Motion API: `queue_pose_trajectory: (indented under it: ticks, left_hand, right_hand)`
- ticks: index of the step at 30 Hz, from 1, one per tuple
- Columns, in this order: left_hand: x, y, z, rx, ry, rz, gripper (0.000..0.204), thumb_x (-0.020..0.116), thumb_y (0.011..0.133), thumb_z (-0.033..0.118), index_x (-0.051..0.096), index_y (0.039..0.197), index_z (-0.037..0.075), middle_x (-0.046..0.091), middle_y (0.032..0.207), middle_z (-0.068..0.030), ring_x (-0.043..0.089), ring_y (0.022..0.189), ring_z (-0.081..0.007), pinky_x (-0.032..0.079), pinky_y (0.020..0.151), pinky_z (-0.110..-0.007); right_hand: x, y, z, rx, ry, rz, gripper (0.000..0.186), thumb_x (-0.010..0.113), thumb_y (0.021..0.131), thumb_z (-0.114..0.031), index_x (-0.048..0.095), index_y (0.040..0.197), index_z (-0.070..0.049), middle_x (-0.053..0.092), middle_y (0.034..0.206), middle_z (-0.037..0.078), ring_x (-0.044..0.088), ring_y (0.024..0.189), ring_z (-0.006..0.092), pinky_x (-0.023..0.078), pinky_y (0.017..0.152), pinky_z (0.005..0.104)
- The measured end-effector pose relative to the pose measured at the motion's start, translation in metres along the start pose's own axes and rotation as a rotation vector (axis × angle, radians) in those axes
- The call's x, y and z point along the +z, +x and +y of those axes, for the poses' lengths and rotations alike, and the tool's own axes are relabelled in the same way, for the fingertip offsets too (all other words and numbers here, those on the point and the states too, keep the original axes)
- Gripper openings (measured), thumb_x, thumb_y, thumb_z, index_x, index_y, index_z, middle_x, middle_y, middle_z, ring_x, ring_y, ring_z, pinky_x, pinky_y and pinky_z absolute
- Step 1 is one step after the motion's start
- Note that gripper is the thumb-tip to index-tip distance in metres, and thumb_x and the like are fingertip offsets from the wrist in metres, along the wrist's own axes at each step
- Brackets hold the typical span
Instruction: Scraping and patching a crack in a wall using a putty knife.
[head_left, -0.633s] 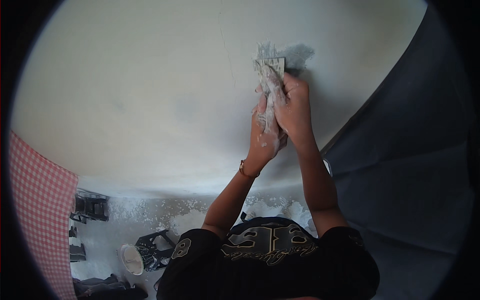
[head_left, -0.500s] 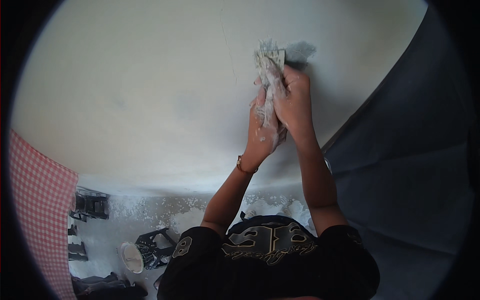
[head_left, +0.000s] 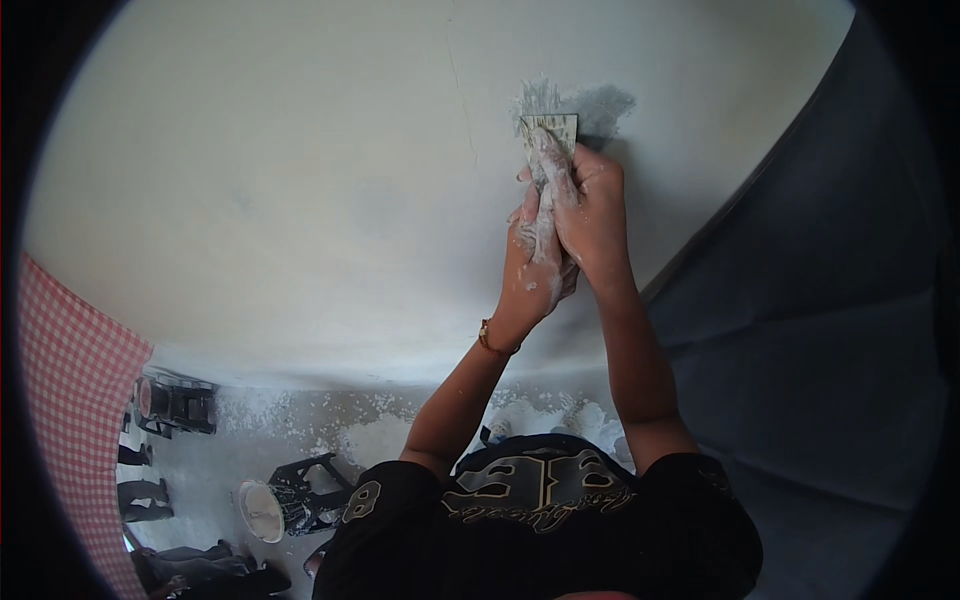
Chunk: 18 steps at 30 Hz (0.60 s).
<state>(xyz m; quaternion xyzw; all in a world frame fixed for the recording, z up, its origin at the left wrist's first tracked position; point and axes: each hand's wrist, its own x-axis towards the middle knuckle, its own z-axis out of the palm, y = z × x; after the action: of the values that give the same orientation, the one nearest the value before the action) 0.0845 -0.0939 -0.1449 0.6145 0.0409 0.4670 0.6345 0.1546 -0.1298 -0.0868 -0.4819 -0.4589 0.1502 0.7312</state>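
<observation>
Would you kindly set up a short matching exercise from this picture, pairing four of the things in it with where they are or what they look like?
Things:
1. putty knife
2. checked cloth
3. white bucket
4. bracelet

Descriptions:
A. red and white, along the left edge
B. on the wrist of the left hand
C. pressed flat to the pale wall, gripped by both hands, the right hand uppermost
D. down on the dusty floor, beside a black stool

Pairs: 1-C, 2-A, 3-D, 4-B
</observation>
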Motion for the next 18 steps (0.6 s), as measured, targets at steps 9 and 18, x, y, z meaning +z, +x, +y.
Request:
queue_pose_trajectory:
  ticks: [9,18]
  left_hand:
    - [0.002,-0.004,-0.016,-0.022,0.090,-0.057,0.041,0.049,0.106,0.022,0.045,0.143,0.004,0.062,0.095,-0.0005,0.056,0.080,-0.0026,0.044,0.060,-0.019]
    - [0.005,-0.005,-0.004,-0.142,-0.090,0.023,0.040,0.042,0.109,0.019,0.040,0.147,0.005,0.060,0.095,0.0008,0.050,0.068,0.0005,0.036,0.050,-0.017]
  right_hand:
    - [-0.013,-0.003,0.018,-0.053,-0.043,0.008,0.033,0.058,0.107,-0.020,0.064,0.088,0.005,0.059,0.059,0.005,0.057,0.052,0.0102,0.051,0.054,0.0299]
    - [-0.011,0.007,0.013,-0.036,-0.036,-0.007,0.032,0.060,0.105,-0.020,0.066,0.086,0.005,0.062,0.057,0.008,0.061,0.051,0.0133,0.048,0.051,0.0309]
